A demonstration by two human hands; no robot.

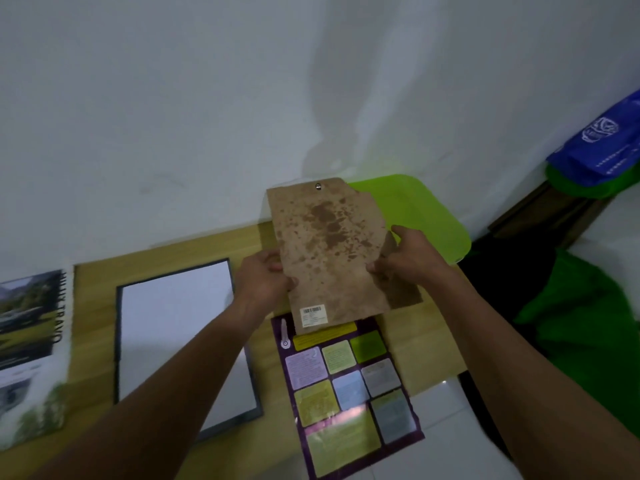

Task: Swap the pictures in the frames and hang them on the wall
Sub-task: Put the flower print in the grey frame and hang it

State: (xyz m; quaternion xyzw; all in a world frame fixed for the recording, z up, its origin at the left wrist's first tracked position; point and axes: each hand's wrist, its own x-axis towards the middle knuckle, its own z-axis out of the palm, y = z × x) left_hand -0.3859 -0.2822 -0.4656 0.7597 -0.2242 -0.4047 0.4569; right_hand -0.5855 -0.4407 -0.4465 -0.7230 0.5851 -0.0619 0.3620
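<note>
Backing board (pixel 332 258) held up, left hand (pixel 265 275) and right hand (pixel 408 258) curled round its side edges. Frame (pixel 119 341), showing white, lies left of board; purple poster (pixel 349 393) just below. Judged: 1 frame opened; swap and hanging remain.

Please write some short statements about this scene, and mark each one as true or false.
1. Both the left hand and the right hand grip the brown backing board. True.
2. The black frame hangs on the wall. False: it lies flat on the wooden table, to the left of the board.
3. A purple poster with coloured boxes lies flat just below the board's lower edge. True.
4. The board's surface is clean. False: dark brown stains cover much of it.
5. The bright green tray lies left of the frame. False: it is behind the board, to the right.
</note>
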